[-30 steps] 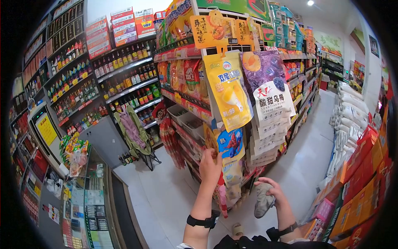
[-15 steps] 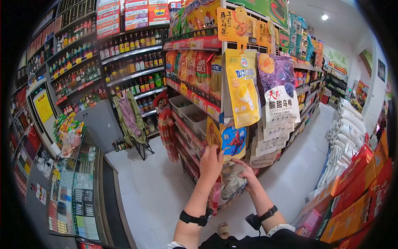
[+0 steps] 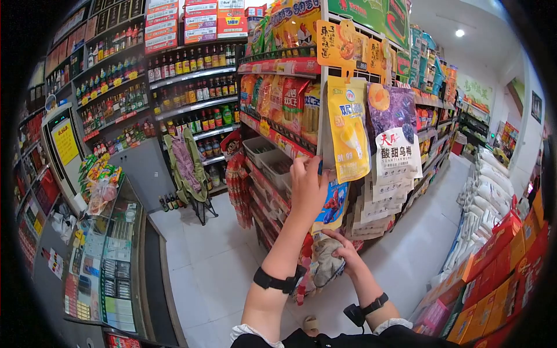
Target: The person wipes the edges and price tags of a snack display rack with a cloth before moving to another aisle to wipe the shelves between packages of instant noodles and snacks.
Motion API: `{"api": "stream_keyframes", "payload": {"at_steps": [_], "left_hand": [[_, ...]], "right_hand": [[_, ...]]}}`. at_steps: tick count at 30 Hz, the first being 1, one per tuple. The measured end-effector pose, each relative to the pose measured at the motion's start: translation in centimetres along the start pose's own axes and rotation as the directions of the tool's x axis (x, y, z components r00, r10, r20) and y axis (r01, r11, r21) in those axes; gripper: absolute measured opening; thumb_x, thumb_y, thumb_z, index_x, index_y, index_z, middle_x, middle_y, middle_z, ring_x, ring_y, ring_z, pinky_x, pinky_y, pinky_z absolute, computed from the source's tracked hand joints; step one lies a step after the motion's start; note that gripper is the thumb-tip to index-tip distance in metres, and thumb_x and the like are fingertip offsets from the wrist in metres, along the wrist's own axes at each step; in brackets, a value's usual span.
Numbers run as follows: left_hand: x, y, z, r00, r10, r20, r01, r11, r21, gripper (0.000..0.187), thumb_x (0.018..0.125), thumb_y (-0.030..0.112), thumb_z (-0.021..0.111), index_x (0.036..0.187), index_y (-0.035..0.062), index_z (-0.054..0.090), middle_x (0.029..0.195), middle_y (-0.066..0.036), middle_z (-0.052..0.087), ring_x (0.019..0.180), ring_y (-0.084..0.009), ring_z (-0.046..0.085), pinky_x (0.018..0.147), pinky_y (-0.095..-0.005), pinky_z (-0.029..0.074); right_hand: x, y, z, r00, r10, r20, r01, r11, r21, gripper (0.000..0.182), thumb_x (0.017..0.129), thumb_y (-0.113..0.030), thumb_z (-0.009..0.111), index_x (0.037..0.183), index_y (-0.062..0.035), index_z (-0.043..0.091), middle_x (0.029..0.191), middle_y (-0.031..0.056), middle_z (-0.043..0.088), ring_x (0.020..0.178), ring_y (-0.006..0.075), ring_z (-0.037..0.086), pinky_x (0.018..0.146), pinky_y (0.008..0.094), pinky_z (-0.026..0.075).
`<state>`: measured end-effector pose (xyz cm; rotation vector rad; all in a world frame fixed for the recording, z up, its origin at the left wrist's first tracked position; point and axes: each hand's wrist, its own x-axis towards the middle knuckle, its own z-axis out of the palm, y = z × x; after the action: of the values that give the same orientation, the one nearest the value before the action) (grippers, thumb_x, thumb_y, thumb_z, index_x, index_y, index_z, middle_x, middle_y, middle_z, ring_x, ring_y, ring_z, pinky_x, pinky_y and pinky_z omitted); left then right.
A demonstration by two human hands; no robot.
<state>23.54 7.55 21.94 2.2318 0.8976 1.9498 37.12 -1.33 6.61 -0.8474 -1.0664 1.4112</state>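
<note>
My left hand (image 3: 308, 184) is raised to the end of the snack shelf, left of a hanging yellow pouch (image 3: 349, 130). Its fingers are bent around a small dark-blue edge; what they hold is mostly hidden. Below the pouch hangs a blue packet with a Spider-Man figure (image 3: 333, 206), partly behind my left wrist. Lower down, my right hand (image 3: 343, 250) is closed on a crumpled grey cloth (image 3: 326, 264), just under the blue packet. White and purple plum bags (image 3: 397, 156) hang in a strip to the right of the yellow pouch.
A glass display counter (image 3: 119, 261) stands at the left, with snack bags on top. Behind is a folding chair (image 3: 188, 168) draped with clothing, before bottle shelves (image 3: 197, 93). White sacks (image 3: 484, 185) and red boxes (image 3: 493, 261) line the right side.
My left hand has moved up from the Spider-Man packets to beside the yellow pouch. My right hand, with fingers spread before, has closed on the grey cloth. The view has shifted slightly.
</note>
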Motion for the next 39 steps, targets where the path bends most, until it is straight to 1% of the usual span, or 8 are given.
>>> {"api": "stream_keyframes", "payload": {"at_steps": [3,9,11,18,23,32,34,39], "left_hand": [[1.1,0.6,0.1,0.999,0.039,0.006,-0.039,0.999,-0.008,0.03,0.074,0.005,0.061,0.102,0.0009,0.052,0.102,-0.016,0.043,0.096,-0.0337,0.043,0.082,-0.0417,0.038],[1.2,1.1,0.6,0.997,0.065,-0.051,-0.071,0.99,-0.125,0.015,0.076,0.002,0.056,0.09,0.0012,0.05,0.089,-0.015,0.051,0.087,-0.0341,0.05,0.076,-0.0407,0.04],[1.1,1.2,0.9,0.988,-0.156,-0.005,0.149,0.948,-0.281,0.01,0.082,0.003,0.052,0.091,0.0007,0.05,0.079,-0.016,0.057,0.076,-0.0309,0.057,0.067,-0.038,0.044],[2.0,0.2,0.3,0.986,-0.168,0.01,0.164,0.944,-0.286,0.007,0.085,0.007,0.051,0.088,0.0019,0.048,0.074,-0.016,0.058,0.07,-0.0315,0.059,0.062,-0.0378,0.045],[0.4,1.0,-0.6,0.971,-0.217,0.101,0.24,0.901,-0.361,0.038,0.082,0.002,0.054,0.117,0.0039,0.039,0.106,-0.011,0.053,0.086,-0.0163,0.054,0.071,-0.0289,0.047],[-14.8,-0.9,-1.3,0.9,-0.229,0.372,0.312,0.932,-0.183,0.015,0.085,0.001,0.051,0.099,-0.0011,0.052,0.087,-0.008,0.059,0.077,-0.0138,0.057,0.069,-0.0274,0.047],[-18.6,-1.8,-0.7,0.869,-0.32,0.379,0.436,0.856,-0.278,0.02,0.081,0.002,0.054,0.101,-0.0015,0.054,0.087,-0.011,0.06,0.08,-0.0192,0.059,0.068,-0.0285,0.048],[-19.5,-2.6,-0.4,0.816,-0.257,0.519,0.387,0.908,-0.159,0.046,0.081,-0.003,0.051,0.125,0.0002,0.042,0.103,-0.014,0.058,0.089,-0.0188,0.058,0.075,-0.0291,0.049]], "right_hand": [[-0.6,-1.0,1.0,0.997,-0.013,-0.074,0.009,0.998,-0.054,0.08,0.049,-0.004,0.048,0.128,-0.0008,0.041,0.114,0.0149,0.055,0.103,0.0238,0.056,0.091,0.0321,0.044],[-1.0,-0.6,0.9,0.999,0.002,-0.038,-0.003,1.0,-0.021,0.074,0.052,-0.004,0.046,0.126,-0.003,0.046,0.123,0.0076,0.049,0.109,0.0176,0.049,0.092,0.0251,0.037],[-1.1,-0.6,1.0,0.999,-0.015,-0.043,0.014,0.999,-0.039,0.074,0.052,-0.004,0.046,0.126,-0.003,0.046,0.124,0.0078,0.049,0.111,0.0177,0.048,0.093,0.0248,0.036],[-0.9,0.0,0.4,0.989,-0.141,-0.052,0.134,0.984,-0.122,0.072,0.053,-0.006,0.047,0.125,0.0002,0.046,0.125,0.0086,0.048,0.114,0.0178,0.046,0.093,0.0239,0.035],[-2.1,1.1,-0.6,0.995,-0.089,-0.049,0.087,0.996,-0.034,0.065,0.054,-0.003,0.045,0.119,0.001,0.05,0.122,0.0094,0.051,0.111,0.018,0.048,0.093,0.0252,0.037],[-5.2,6.5,-5.4,0.975,-0.083,-0.207,0.146,0.941,0.306,0.058,0.057,0.0,0.042,0.115,0.0001,0.051,0.115,0.0094,0.054,0.102,0.0201,0.054,0.088,0.0301,0.044],[-5.7,8.0,-5.8,0.965,-0.097,-0.242,0.174,0.932,0.318,0.059,0.058,-0.001,0.043,0.116,-0.0001,0.05,0.116,0.0101,0.054,0.104,0.0209,0.053,0.09,0.0308,0.043],[-4.6,9.9,-6.7,0.955,-0.025,-0.295,0.159,0.885,0.437,0.06,0.059,0.0,0.044,0.119,-0.0016,0.048,0.113,0.011,0.055,0.102,0.0229,0.053,0.088,0.0317,0.044]]}}
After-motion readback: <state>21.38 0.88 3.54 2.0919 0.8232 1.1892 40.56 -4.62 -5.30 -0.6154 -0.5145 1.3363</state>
